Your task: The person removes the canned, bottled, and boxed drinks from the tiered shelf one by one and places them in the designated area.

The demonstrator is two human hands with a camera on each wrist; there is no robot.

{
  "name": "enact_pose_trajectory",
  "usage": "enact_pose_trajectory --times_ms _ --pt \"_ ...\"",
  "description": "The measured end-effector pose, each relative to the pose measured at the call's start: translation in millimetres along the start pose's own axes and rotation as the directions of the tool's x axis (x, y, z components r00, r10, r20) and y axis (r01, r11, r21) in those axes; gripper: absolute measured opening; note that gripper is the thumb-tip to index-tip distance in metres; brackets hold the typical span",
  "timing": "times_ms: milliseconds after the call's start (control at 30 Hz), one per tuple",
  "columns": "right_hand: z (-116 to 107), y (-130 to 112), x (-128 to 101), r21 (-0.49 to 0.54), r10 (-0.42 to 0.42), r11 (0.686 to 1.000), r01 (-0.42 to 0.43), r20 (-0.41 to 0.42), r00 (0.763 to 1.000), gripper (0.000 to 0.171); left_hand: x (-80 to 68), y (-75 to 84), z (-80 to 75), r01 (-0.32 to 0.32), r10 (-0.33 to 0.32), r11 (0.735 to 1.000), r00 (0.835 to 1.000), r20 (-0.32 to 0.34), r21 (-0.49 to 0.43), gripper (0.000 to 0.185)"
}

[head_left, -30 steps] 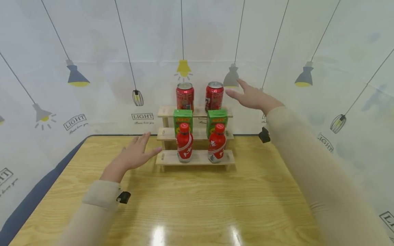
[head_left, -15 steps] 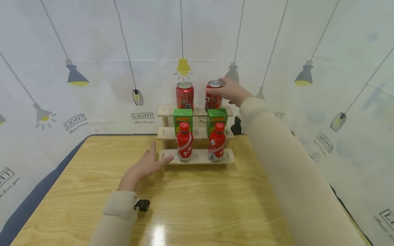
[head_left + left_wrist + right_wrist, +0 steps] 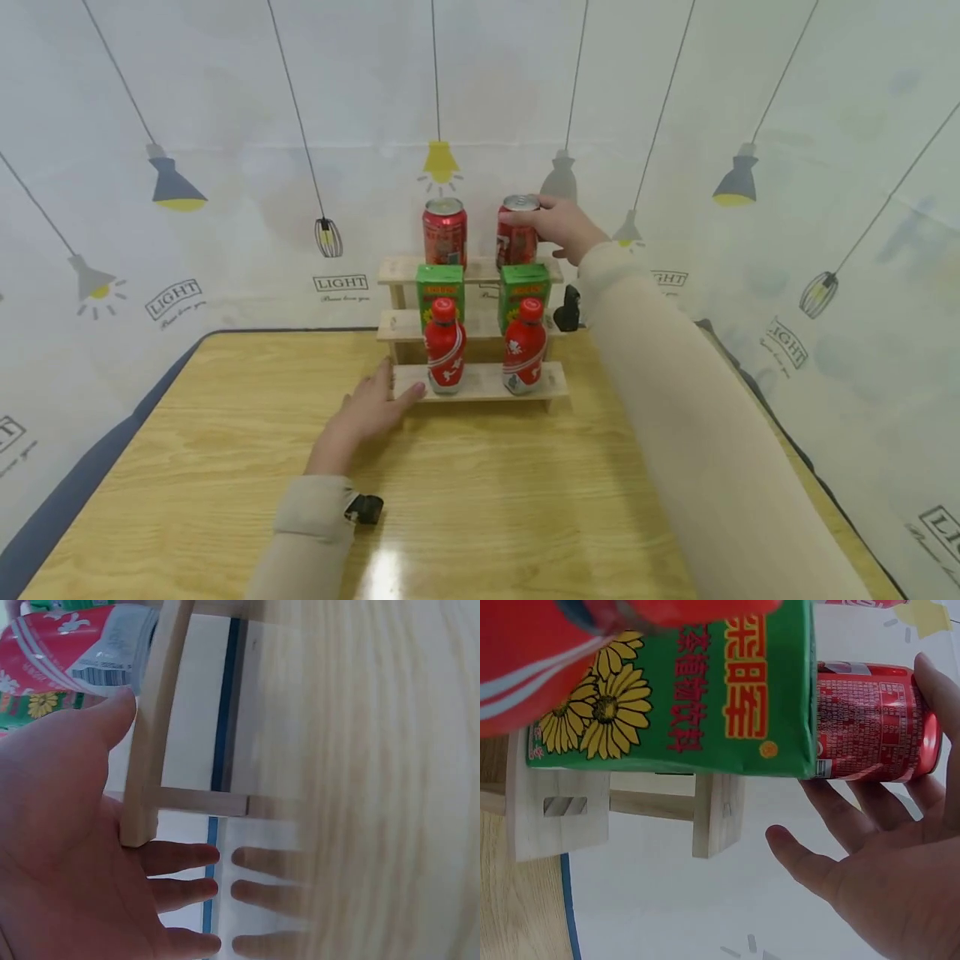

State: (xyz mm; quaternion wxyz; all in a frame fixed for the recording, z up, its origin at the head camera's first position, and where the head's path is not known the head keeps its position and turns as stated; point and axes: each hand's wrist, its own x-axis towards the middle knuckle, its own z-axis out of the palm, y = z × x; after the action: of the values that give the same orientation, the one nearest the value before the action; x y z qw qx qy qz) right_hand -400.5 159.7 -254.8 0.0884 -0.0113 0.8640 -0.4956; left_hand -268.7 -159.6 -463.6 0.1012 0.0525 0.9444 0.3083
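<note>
A wooden three-step shelf (image 3: 480,383) stands on the table. Its top step bears two red cans, and my right hand (image 3: 564,227) grips the upper part of the right can (image 3: 517,242), thumb across the front and several fingers going behind. The right wrist view shows the little finger standing off this can (image 3: 870,724). My left hand (image 3: 367,412) is at the left end of the lowest step (image 3: 154,720), its thumb on the front edge by a red bottle (image 3: 82,649). Straight fingers reach past that end; the index finger is mostly hidden.
Green drink cartons (image 3: 525,283) stand on the middle step, red bottles (image 3: 523,350) before them on the lowest. The left can (image 3: 445,229) stands beside the gripped one. A lamp-print cloth (image 3: 255,208) hangs behind the wooden table (image 3: 480,500).
My right hand has moved left and closed round the right can's top. My left hand has moved right to the end of the lowest step. The cans stay on the top step.
</note>
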Motion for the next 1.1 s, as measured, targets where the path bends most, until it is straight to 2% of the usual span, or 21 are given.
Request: enact_pose_trajectory --times_ms 233,533,700,933,1100 --pt "-18.3 11.2 1.1 -0.036 0.013 0.999 -0.015 -0.042 0.999 0.077 4.5 -1.8 4.8 0.023 -0.022 0.999 1.000 -0.014 0.025 0.110" --pt "-54.7 28.3 -18.4 0.047 0.045 0.998 -0.042 -0.057 0.997 0.073 3.4 -0.3 4.4 0.053 -0.053 0.996 0.999 0.000 0.068 0.110" --pt "-83.0 48.4 -32.2 0.065 0.075 0.996 -0.068 -0.101 0.992 0.081 2.2 1.9 3.2 0.076 -0.077 0.995 0.997 0.012 0.061 0.109" --pt "-123.3 107.3 -38.7 0.066 0.111 0.993 -0.099 -0.200 0.973 0.086 2.2 3.2 1.6 0.079 -0.081 0.994 0.996 0.026 0.069 0.111" --pt "-137.5 158.0 -51.5 0.050 0.124 0.992 -0.114 -0.263 0.957 0.098 3.2 4.1 0.8 0.076 -0.078 0.995 0.996 0.037 0.063 0.111"
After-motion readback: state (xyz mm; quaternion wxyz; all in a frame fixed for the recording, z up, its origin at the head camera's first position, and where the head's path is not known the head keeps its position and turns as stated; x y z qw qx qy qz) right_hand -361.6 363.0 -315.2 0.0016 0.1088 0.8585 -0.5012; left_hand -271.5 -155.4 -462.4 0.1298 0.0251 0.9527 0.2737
